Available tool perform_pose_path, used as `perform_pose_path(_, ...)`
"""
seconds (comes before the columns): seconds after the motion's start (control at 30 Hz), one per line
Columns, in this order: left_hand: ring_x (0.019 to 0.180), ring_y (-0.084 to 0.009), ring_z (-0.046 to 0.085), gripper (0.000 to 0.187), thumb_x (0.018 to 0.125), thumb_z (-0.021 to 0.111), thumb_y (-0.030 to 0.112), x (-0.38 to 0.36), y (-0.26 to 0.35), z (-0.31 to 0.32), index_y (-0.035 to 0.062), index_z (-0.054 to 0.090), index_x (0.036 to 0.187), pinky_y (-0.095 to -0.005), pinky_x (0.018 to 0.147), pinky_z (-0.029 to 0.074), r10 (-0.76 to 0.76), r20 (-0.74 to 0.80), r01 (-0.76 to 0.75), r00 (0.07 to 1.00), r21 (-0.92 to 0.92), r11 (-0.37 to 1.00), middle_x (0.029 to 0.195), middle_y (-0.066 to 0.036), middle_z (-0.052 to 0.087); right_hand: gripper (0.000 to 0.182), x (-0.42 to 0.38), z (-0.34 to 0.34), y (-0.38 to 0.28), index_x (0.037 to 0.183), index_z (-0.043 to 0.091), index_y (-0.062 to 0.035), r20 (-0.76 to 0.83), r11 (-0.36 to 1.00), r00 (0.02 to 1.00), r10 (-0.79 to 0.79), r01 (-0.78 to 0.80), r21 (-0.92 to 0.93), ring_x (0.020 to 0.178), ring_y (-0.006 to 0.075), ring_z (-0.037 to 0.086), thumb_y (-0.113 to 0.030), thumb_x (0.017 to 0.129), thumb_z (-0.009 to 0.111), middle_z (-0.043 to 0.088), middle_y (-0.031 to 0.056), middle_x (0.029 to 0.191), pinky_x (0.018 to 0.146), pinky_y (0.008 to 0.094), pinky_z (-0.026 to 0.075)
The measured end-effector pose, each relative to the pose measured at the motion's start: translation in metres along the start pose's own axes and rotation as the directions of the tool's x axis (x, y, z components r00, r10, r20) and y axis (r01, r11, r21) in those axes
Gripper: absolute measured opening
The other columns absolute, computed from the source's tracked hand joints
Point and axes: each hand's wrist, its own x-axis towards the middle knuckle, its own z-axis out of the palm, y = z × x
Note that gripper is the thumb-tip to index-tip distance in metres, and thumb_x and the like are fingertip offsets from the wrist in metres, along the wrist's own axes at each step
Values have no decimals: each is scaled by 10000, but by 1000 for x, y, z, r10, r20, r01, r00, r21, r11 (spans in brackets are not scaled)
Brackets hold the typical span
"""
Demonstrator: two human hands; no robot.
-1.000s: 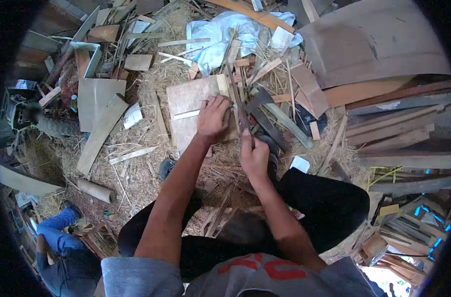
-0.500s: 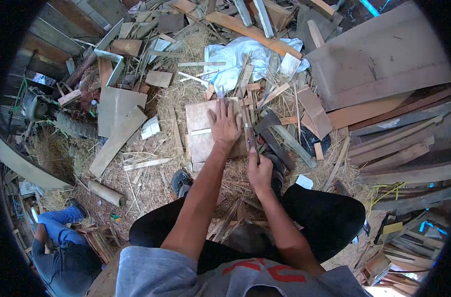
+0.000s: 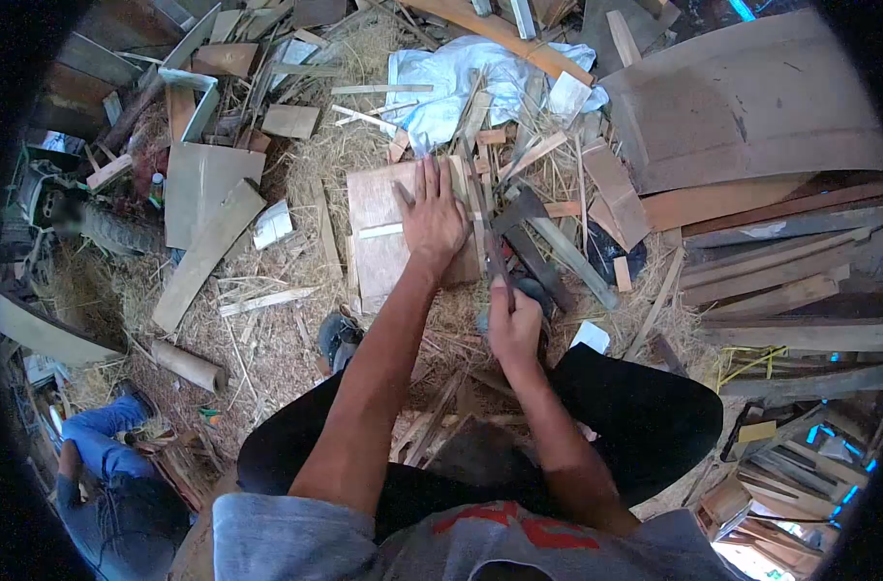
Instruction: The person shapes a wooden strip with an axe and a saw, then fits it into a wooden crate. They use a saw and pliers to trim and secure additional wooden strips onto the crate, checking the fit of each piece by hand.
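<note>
A light square wooden board (image 3: 374, 266) lies flat between my feet, with a narrow pale strip (image 3: 376, 231) across it. My left hand (image 3: 435, 223) presses down on the board, fingers stretched out toward its far edge. In my right hand (image 3: 515, 324) is the near end of a long, narrow dark-bladed tool (image 3: 493, 247), fingers wrapped round it. The blade points away from me along the board's right side and overlaps that edge in this view. Just right of it lies a dark hammer-shaped thing (image 3: 538, 261).
Straw and wood scraps cover the ground. A white plastic sheet (image 3: 432, 77) lies beyond the board. Stacked planks (image 3: 780, 281) and a wide brown panel (image 3: 751, 116) are on the right. A seated person in blue trousers (image 3: 103, 431) is at lower left, below a cardboard-like tube (image 3: 188, 366).
The board appears slightly further left and up as the view shifts. My left hand stays on it, and the blade in my right hand has shifted slightly along the board's right edge.
</note>
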Motion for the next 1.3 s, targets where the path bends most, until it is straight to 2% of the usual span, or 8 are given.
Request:
perform_pose_path(0.13, 1519, -260, 113, 689, 937, 383, 292, 7, 2, 0, 89, 182, 1564, -628, 1180, 37, -26, -24, 26, 999, -12, 1000, 1642, -123, 126, 431, -79, -19, 20, 820, 660, 44, -50, 998, 999, -12, 15, 62, 489, 177, 474, -336, 987, 545, 515, 157, 538, 509, 378, 422)
perform_pose_path(0.43, 1523, -237, 88, 655, 975, 344, 315, 9, 1, 5, 105, 167, 1570, -639, 1176, 40, -45, -16, 45, 999, 12, 999, 1651, -92, 100, 422, -60, -42, 28, 735, 599, 6, 24, 989, 997, 78, -81, 123, 549, 79, 409, -339, 978, 589, 451, 35, 543, 502, 324, 375)
perform_pose_path(0.57, 1503, -262, 183, 590, 983, 333, 354, 1, -8, 13, 79, 346, 1505, -559, 1203, 69, 64, -91, -73, 994, -98, 993, 1611, -124, 240, 384, -72, -47, 30, 746, 570, -20, 122, 975, 987, 103, -124, 183, 575, 68, 421, -324, 977, 606, 472, -5, 591, 522, 301, 381)
perform_pose_path(0.6, 1386, -302, 377, 467, 953, 454, 290, -6, -14, 13, 74, 508, 1364, -527, 1169, 178, 200, -208, -221, 957, -83, 972, 1475, -140, 433, 376, -77, -49, 24, 775, 574, -15, 134, 988, 990, 53, -71, 137, 579, 58, 428, -327, 985, 599, 477, -25, 606, 521, 284, 375)
perform_pose_path(0.63, 1287, -305, 439, 405, 917, 521, 240, -11, -15, 1, 77, 551, 1286, -513, 1119, 241, 244, -195, -278, 950, -173, 945, 1366, -127, 493, 371, -75, -51, 11, 805, 578, -10, 142, 996, 990, -5, -8, 88, 583, 48, 435, -329, 993, 593, 483, -45, 621, 520, 268, 370)
perform_pose_path(0.8, 1078, -290, 534, 252, 832, 672, 148, -39, 0, -9, 110, 669, 1081, -424, 954, 386, 197, -331, -317, 923, -359, 878, 1095, -68, 601, 350, -85, -47, 7, 849, 608, -14, 100, 991, 994, 46, -58, 121, 584, 71, 459, -336, 986, 599, 502, -7, 615, 533, 295, 395)
perform_pose_path(0.87, 1059, -298, 542, 259, 812, 695, 137, -34, -3, -6, 125, 679, 1070, -435, 935, 389, 187, -305, -307, 934, -414, 857, 1082, -62, 606, 358, -91, -47, 12, 894, 636, -13, 102, 990, 993, 56, -68, 124, 543, 115, 472, -365, 961, 625, 518, 57, 588, 528, 350, 415)
perform_pose_path(1.3, 922, -290, 544, 198, 810, 717, 129, -39, -6, -4, 114, 715, 1007, -409, 819, 404, 235, -285, -349, 929, -468, 812, 1019, -48, 641, 403, -78, -42, -7, 781, 616, 5, -96, 998, 995, -28, 24, -49, 490, 128, 429, -348, 976, 597, 461, 71, 535, 484, 352, 381)
